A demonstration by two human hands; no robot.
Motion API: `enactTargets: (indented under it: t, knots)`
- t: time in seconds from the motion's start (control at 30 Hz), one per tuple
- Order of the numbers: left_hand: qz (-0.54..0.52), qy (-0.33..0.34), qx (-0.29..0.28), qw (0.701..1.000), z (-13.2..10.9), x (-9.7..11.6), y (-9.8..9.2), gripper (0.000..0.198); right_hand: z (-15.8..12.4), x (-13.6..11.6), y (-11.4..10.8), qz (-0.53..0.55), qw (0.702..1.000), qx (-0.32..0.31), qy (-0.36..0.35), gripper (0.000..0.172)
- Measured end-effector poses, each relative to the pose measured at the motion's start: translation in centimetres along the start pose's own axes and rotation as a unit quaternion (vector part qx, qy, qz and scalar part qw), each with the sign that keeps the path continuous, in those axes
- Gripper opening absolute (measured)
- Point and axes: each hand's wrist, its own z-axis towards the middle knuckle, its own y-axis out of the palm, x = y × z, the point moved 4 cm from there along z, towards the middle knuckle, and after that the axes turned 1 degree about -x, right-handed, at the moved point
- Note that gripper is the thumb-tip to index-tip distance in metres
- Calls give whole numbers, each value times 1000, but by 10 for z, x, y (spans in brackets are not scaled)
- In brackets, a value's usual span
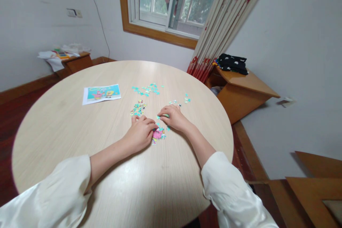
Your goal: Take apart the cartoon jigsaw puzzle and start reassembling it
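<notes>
On the round wooden table (112,171) lies a partly joined puzzle section (158,134) showing a pink figure. My left hand (141,131) rests at its left edge, fingers bent and fingertips touching the pieces. Just above the section, my right hand (173,117) pinches a small teal-green puzzle piece (166,115) between thumb and fingers. Beyond my left hand is a pile of mixed loose pieces (138,108). A printed picture (103,93) with a pink figure and a yellow figure on teal lies at the left.
Teal loose pieces (149,89) are spread farther back, and a few more (187,98) lie to the right. Behind the table stand a wooden stool with papers (77,62) and, at the right, a wooden cabinet (243,92) with black cloth on it.
</notes>
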Motion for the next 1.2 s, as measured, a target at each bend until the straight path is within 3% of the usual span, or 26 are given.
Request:
enactTargets:
  t: [0.23, 0.43, 0.53, 0.77, 0.97, 1.2]
  knots:
    - [0, -4, -8, 1000, 0, 0, 0, 36, -13, 3, -14, 10, 999, -53, -6, 10]
    - [-3, -3, -8, 1000, -1, 0, -1, 36, -14, 3, -16, 4, 1000, -28, 9, 13]
    - [-4, -5, -11, 1000, -1, 0, -2, 37, -13, 0, -13, 13, 1000, -28, 4, 7]
    - [-3, 3, -1, 1000, -1, 0, -1, 36, -13, 1, -10, 42, 998, -42, -15, 11]
    - [2, 1, -5, 1000, -1, 1, -1, 36, -13, 7, -12, 19, 1000, -6, 6, 8]
    - [9, 0, -7, 1000, -1, 2, -2, 36, -4, 1, 4, 34, 999, 21, -20, 12]
